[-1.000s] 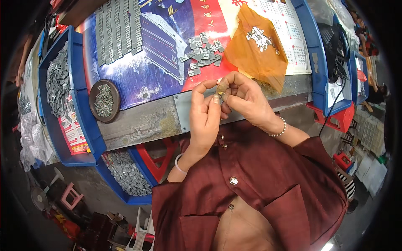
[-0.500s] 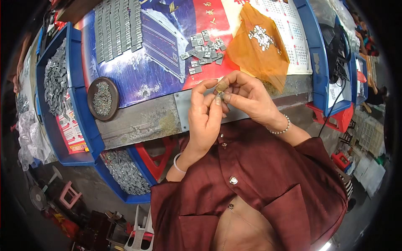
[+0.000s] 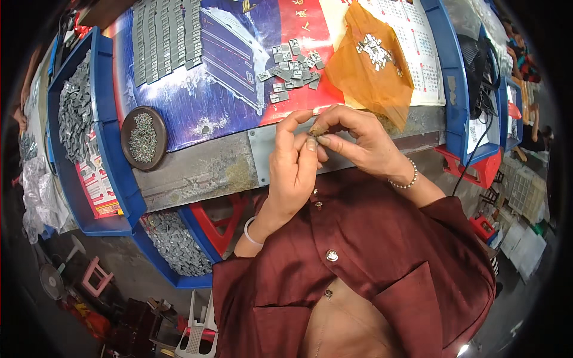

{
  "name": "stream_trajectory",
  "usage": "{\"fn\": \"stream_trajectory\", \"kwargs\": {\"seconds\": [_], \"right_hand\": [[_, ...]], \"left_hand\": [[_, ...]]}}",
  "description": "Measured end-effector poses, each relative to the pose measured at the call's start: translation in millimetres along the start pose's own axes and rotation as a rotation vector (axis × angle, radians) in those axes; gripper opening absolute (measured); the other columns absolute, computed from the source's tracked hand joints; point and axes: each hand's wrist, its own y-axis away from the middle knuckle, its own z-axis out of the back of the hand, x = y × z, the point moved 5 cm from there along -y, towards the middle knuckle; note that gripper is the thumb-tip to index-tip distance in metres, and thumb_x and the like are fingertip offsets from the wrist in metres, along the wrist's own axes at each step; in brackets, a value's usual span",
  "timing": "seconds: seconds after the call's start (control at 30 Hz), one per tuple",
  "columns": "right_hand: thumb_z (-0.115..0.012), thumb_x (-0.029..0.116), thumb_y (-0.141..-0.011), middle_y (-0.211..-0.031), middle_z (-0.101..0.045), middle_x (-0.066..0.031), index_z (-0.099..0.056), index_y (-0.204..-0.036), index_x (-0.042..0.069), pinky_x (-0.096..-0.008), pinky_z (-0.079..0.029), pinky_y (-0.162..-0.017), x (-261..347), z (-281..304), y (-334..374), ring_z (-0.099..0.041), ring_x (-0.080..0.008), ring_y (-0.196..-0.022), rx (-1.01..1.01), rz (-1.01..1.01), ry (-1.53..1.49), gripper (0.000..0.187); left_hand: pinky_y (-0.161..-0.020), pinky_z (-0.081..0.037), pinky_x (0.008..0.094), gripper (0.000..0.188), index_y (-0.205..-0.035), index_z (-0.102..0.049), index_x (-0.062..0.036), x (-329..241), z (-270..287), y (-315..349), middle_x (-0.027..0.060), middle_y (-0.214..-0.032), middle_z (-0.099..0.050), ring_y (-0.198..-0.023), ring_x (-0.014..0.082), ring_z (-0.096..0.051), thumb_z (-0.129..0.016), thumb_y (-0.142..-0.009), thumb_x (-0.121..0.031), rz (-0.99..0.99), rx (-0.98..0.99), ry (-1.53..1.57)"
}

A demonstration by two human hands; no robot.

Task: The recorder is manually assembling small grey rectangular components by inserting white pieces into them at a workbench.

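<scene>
My left hand (image 3: 294, 166) and my right hand (image 3: 363, 143) meet over the table's front edge, fingertips touching. Thumb and fingers of each are pinched around something tiny that the fingers hide almost wholly. Just beyond them lies a loose heap of small grey rectangular parts (image 3: 292, 73). To its right, small white and silvery pieces (image 3: 376, 52) sit on a sheet of orange film (image 3: 352, 83). Over to the left, a round brown dish (image 3: 160, 138) holds many tiny metal pieces (image 3: 143, 138). Neat rows of grey parts (image 3: 167, 42) cover the table's far left.
A blue bin (image 3: 113, 128) of grey parts stands at the left, and another blue bin (image 3: 156, 253) sits lower. On the right, a blue bin (image 3: 455, 128) with a black cable rests on a red stool (image 3: 471, 164). Another person's arm shows at the far left edge.
Both hands stay nearly in place; the right fingertips have closed in lower over the pinched piece, which is now more hidden. The view has shifted slightly.
</scene>
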Motion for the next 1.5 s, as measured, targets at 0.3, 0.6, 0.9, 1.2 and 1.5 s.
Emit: {"fn": "stream_trajectory", "kwargs": {"seconds": [0.3, 0.6, 0.9, 1.2, 1.5], "right_hand": [[-0.061, 0.008, -0.089, -0.089, -0.06, -0.003, -0.057, -0.101, -0.001, -0.0237, -0.048, -0.071, -16.2, -5.3, 5.2, -0.057, -0.0076, -0.079, -0.096, -0.165, -0.304, 0.016], [-0.059, 0.005, -0.089, -0.094, -0.058, -0.0013, -0.056, -0.105, -0.001, -0.0208, -0.047, -0.073, -17.4, -4.1, 9.6, -0.055, -0.0059, -0.085, -0.054, -0.205, -0.538, 0.017], [-0.059, 0.001, -0.088, -0.093, -0.058, -0.0022, -0.055, -0.105, -0.002, -0.0216, -0.047, -0.073, -22.0, -6.8, 11.6, -0.056, -0.007, -0.082, -0.078, -0.195, -0.579, 0.017], [-0.062, 0.004, -0.086, -0.088, -0.061, -0.0043, -0.057, -0.098, 0.0, -0.0278, -0.049, -0.071, -4.8, 7.5, 12.1, -0.059, -0.012, -0.079, -0.034, -0.074, -0.131, 0.014], [-0.063, 0.004, -0.08, -0.085, -0.06, -0.0111, -0.057, -0.092, 0.002, -0.0375, -0.048, -0.07, 20.5, 15.3, 3.2, -0.059, -0.0317, -0.079, 0.195, 0.13, 0.291, 0.014]], "left_hand": [[-0.063, -0.042, 0.0181, 0.042, -0.134, -0.031, -0.001, 3.4, -3.7, 1.2, 0.0023, -0.078, -0.057, -0.069, 0.0047, -0.05, -0.041, -0.094, -0.001, 0.033, 0.041, 0.014], [-0.063, -0.042, 0.0179, 0.042, -0.134, -0.031, -0.0011, -1.9, -3.4, 2.2, 0.002, -0.078, -0.057, -0.069, 0.0046, -0.05, -0.042, -0.094, -0.001, 0.033, 0.044, 0.023], [-0.063, -0.043, 0.0185, 0.042, -0.133, -0.035, 0.0002, -1.6, -5.7, 2.4, 0.0017, -0.076, -0.057, -0.068, 0.0051, -0.051, -0.043, -0.092, 0.001, -0.049, 0.036, -0.123], [-0.062, -0.041, 0.0184, 0.043, -0.135, -0.032, -0.0016, 1.6, -7.5, 3.5, 0.0013, -0.076, -0.056, -0.068, 0.005, -0.05, -0.043, -0.093, -0.001, 0.035, 0.081, 0.011], [-0.06, -0.041, 0.0188, 0.043, -0.135, -0.031, -0.0021, -0.8, -8.0, 4.5, 0.0021, -0.072, -0.055, -0.064, 0.0054, -0.049, -0.039, -0.093, -0.001, 0.071, 0.153, -0.019]]}}
